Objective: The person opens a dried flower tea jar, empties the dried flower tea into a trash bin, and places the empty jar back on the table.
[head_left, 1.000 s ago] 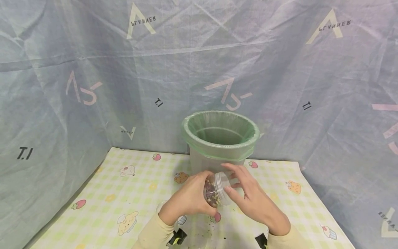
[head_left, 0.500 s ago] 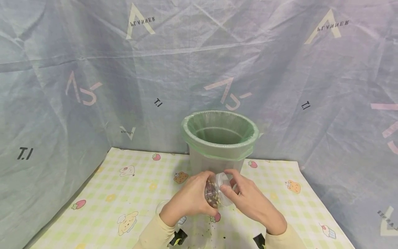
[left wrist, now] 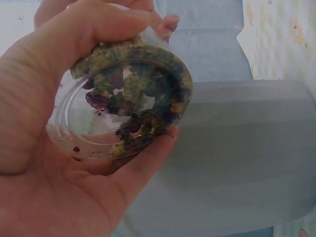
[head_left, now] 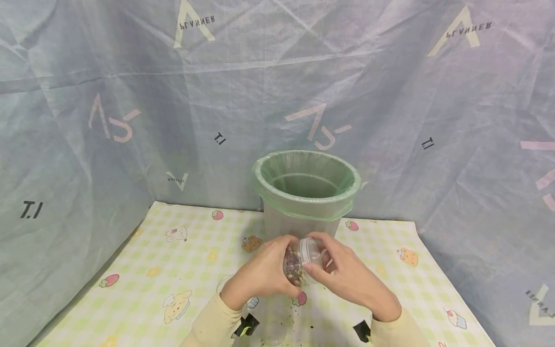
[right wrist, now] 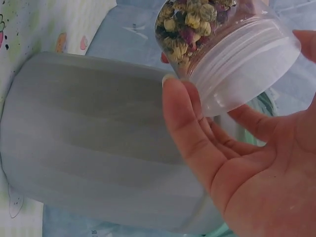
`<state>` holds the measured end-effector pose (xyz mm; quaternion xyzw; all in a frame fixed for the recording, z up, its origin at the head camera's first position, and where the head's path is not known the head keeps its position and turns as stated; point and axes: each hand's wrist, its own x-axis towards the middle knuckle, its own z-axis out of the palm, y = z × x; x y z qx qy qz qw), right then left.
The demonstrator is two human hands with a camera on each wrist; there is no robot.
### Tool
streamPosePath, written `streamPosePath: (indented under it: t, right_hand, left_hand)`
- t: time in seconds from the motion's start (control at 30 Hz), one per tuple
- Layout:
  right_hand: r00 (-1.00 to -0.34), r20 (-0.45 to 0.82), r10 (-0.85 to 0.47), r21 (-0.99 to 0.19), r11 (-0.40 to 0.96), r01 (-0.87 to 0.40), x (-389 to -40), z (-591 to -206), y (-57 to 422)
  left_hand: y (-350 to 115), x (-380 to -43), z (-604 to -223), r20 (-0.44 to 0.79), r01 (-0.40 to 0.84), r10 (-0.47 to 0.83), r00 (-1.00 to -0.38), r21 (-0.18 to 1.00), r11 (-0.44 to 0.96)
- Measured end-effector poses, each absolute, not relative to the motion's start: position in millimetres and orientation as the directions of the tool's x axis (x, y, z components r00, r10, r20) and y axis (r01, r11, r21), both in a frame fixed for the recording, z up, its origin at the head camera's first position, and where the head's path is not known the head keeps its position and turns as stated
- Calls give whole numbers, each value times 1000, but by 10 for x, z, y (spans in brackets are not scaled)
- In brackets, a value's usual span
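Note:
A clear plastic jar [head_left: 293, 264] lies tilted on its side between the hands, part filled with dried flower buds [right wrist: 192, 22] in yellow and dark purple. My left hand [head_left: 266, 272] grips the jar's body near its base, thumb on one side and fingers on the other. In the left wrist view the buds show through the jar's bottom [left wrist: 131, 98]. My right hand [head_left: 355, 277] holds the clear ribbed screw lid [right wrist: 249, 66] between thumb and curled fingers. The lid sits on the jar's mouth.
Right behind the hands stands a grey bin [head_left: 299, 222] with a green bag liner [head_left: 351, 193] over its rim. A clear round piece [head_left: 223, 283] lies partly hidden by the left wrist. Dark crumbs [head_left: 291, 324] dot the checked tablecloth [head_left: 143, 299]; a grey-blue curtain [head_left: 208, 106] encloses the table.
The right hand's fingers, spread wider around the lid a second ago, have come in closer around it. The left hand keeps its grip on the jar. The head view has shifted slightly.

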<state>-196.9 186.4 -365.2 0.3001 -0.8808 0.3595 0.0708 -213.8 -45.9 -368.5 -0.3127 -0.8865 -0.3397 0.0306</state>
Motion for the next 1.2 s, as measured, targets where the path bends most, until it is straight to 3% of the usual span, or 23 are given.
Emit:
streamPosePath:
  t: [0.23, 0.43, 1.2]
  right_hand:
    - [-737, 407, -540, -568, 482, -667, -1987, -3669, 1915]
    - [-668, 475, -573, -462, 484, -743, -1975, -3670, 1938]
    - [-516, 575, -635, -362, 368, -857, -1940, -3586, 1932]
  left_hand:
    - [-463, -2136, -3686, 265, 579, 539, -799, 581, 572]
    - [-468, -2135, -3678, 266, 584, 543, -796, 571, 576]
    - [-517, -2128, -3640, 253, 566, 529, -810, 574, 592]
